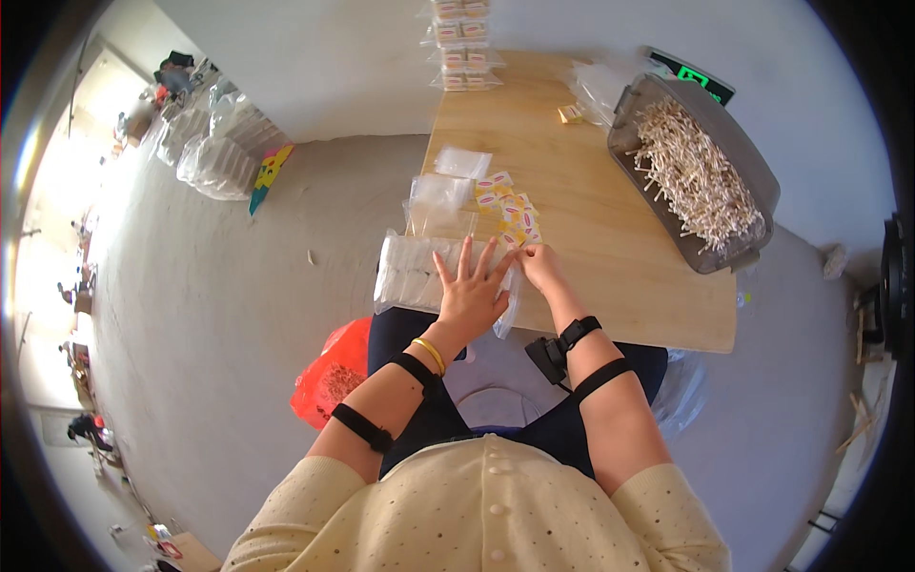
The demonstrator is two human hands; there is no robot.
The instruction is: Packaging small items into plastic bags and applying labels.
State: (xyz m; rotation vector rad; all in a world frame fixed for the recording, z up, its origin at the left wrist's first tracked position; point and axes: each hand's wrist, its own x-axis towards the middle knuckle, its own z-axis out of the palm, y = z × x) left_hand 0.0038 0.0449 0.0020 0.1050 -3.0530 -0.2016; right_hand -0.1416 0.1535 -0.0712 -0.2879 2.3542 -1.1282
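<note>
Head view, left hand point(470, 291) splayed flat on plastic bags point(410, 272) — right hand point(540, 267) pinching

Grey plastic bin point(758, 181) heaped with pale wooden sticks point(696, 172) at the table's far right, stacked small packets point(462, 43) along its far edge, orange-red plastic bag point(334, 372) on the grey floor, clear bags point(214, 157) near the far wall

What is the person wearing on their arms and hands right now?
Both hands are bare, with no gloves. The left hand has a yellow bangle at the wrist and two black bands around the forearm. The right hand has a black wristband carrying a small black device, plus a black band higher up. Cream dotted sleeves are pushed up past the elbows.
</note>
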